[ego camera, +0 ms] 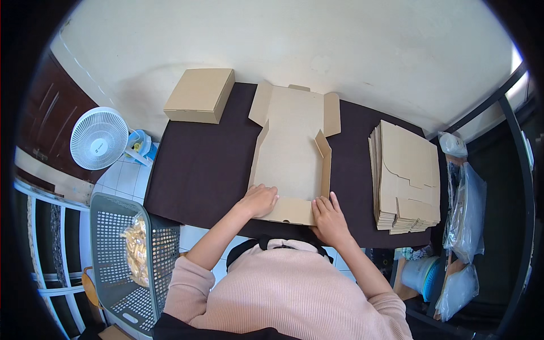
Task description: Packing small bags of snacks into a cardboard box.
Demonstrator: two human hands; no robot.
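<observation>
A partly folded brown cardboard mailer box (289, 165) lies before me on a table with a dark cloth. Its lid panel (295, 104) spreads flat toward the wall, with the side flaps angled up. The left and right walls stand raised, and a small flap (323, 144) bends inward at the right wall's far end. At the near left corner, my left hand (259, 201) grips the front panel (293, 210), fingers curled over its edge. My right hand (330, 219) holds the near right corner, fingers on the panel and thumb lower down outside.
A closed cardboard box (199, 93) sits at the table's far left. Flat cardboard blanks (408, 170) are stacked at the right. Left of the table stand a plastic basket (121, 250) holding bagged goods and a white fan (100, 138). Plastic bags (467, 208) fill a rack at right.
</observation>
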